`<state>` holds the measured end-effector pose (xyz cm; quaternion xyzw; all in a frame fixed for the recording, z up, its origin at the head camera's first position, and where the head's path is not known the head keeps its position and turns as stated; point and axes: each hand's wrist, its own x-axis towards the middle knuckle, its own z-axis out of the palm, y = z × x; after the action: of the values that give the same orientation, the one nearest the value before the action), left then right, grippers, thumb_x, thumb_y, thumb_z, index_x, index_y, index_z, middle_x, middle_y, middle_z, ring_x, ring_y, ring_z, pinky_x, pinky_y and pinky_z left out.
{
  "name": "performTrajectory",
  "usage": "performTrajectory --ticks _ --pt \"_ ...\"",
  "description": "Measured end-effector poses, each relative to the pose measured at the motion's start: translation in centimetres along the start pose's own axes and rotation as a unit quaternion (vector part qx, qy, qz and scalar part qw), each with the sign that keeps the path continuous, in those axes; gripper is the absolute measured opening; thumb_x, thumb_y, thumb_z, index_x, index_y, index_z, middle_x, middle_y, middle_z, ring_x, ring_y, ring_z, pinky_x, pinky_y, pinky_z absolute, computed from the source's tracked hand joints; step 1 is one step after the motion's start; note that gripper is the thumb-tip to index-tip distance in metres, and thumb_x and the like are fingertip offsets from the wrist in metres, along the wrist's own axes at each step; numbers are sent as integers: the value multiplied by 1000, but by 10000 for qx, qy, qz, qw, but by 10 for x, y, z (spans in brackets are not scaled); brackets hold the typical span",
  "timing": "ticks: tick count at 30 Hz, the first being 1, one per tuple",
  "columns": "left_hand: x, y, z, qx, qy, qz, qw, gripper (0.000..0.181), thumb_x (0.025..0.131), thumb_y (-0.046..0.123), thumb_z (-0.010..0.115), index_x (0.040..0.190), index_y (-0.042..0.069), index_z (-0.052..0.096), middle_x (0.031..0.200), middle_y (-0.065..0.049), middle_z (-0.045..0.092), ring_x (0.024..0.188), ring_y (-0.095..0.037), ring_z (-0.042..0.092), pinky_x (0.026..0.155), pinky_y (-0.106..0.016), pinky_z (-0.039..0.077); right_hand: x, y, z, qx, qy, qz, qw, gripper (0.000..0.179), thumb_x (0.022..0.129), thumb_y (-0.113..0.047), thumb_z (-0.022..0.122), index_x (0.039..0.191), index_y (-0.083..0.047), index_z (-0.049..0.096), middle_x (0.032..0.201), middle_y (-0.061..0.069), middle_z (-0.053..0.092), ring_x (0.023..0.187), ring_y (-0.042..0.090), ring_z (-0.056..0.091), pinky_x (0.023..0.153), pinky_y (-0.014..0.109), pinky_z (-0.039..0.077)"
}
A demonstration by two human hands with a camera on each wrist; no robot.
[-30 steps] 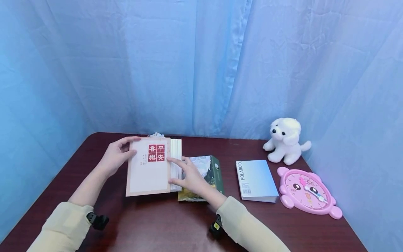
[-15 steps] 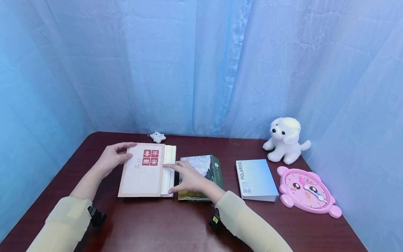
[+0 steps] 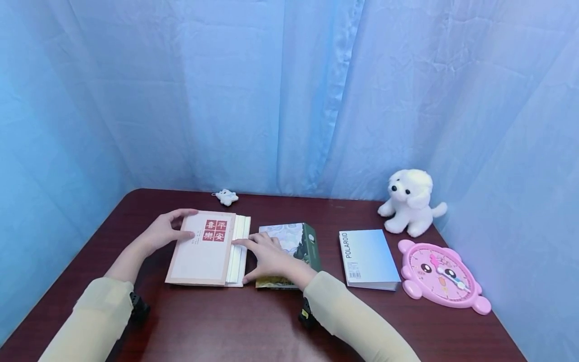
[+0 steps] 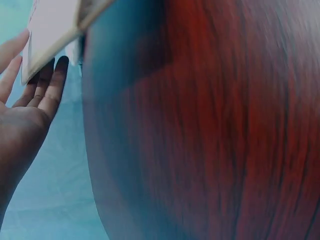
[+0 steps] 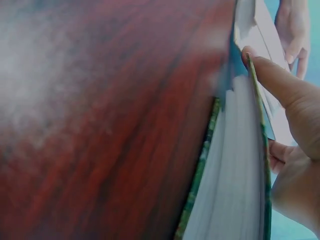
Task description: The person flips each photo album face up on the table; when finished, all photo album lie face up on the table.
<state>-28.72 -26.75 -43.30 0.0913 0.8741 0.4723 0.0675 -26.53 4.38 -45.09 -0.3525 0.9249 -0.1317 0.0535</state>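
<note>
A pale book (image 3: 199,261) with four red character squares lies at the left, tilted slightly, its white page edges (image 3: 236,259) showing along the right side. My left hand (image 3: 160,232) grips its upper left edge, thumb on the cover and, in the left wrist view, other fingers behind the board. My right hand (image 3: 271,259) reaches to its right side with index finger and thumb spread apart, tips right at the edge. Under that hand is a green landscape-covered book (image 3: 312,251), partly hidden, whose pages (image 5: 235,165) show in the right wrist view.
A blue-white POLAROID album (image 3: 371,259) lies right of the green book. Beyond it are a pink bear-shaped clock (image 3: 443,274) and a white plush dog (image 3: 409,201). A small white star-shaped plush (image 3: 226,197) sits at the dark wooden table's (image 3: 217,327) back edge.
Both hands have moved the pale book left and down, toward the tabletop. The small star-shaped plush has come into full view behind it, and the right thumb has slid lower along the edge.
</note>
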Motion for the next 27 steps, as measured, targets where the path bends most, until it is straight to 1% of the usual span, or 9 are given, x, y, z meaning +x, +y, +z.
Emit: performTrajectory --ticks 3,5,11,16,19,23,27 --pt "2 -5 1 391 -36 77 9992 74 80 34 75 143 15 41 140 -18 42 120 -33 45 89 -42 45 0 -2 2 -69 -85 -61 9999 97 64 -58 79 145 -43 28 141 0 40 128 18 34 98 45 29" --pt "3 -8 1 501 -51 57 9987 76 80 35 76 143 14 40 141 -19 42 119 -34 46 89 -42 46 1 -3 3 -62 -103 -88 9999 97 64 -59 79 145 -42 29 141 0 40 127 18 35 96 44 29" --pt "5 -16 4 405 -305 -80 9987 77 81 33 75 144 10 38 139 -24 41 114 -38 53 80 -36 53 3 -3 4 -124 -134 3 9998 93 64 -61 78 143 -40 35 139 -2 44 122 17 38 92 41 29" --pt "6 -20 5 298 -411 -216 9985 74 82 30 74 144 9 38 138 -25 41 114 -38 54 79 -36 53 5 -2 5 -242 -158 19 9996 91 64 -64 76 142 -37 39 138 -2 45 121 17 39 90 39 29" --pt "6 -21 6 340 -445 -251 9981 74 83 31 72 143 7 37 138 -26 41 114 -39 53 81 -38 52 5 -4 4 -312 -213 53 9993 90 65 -65 75 142 -36 39 139 -1 45 122 18 38 91 40 29" --pt "5 -20 6 571 -417 -253 9972 72 84 32 72 142 5 39 137 -26 42 111 -36 54 82 -39 51 3 -6 2 -431 -299 94 9986 89 67 -64 74 143 -36 39 141 -1 43 123 19 37 94 41 29" --pt "5 -13 6 777 -429 -255 9957 69 84 28 72 140 2 42 133 -27 46 106 -34 55 79 -38 51 1 -5 2 -452 -288 40 9986 88 67 -63 74 143 -35 38 142 0 42 125 20 35 97 43 29"
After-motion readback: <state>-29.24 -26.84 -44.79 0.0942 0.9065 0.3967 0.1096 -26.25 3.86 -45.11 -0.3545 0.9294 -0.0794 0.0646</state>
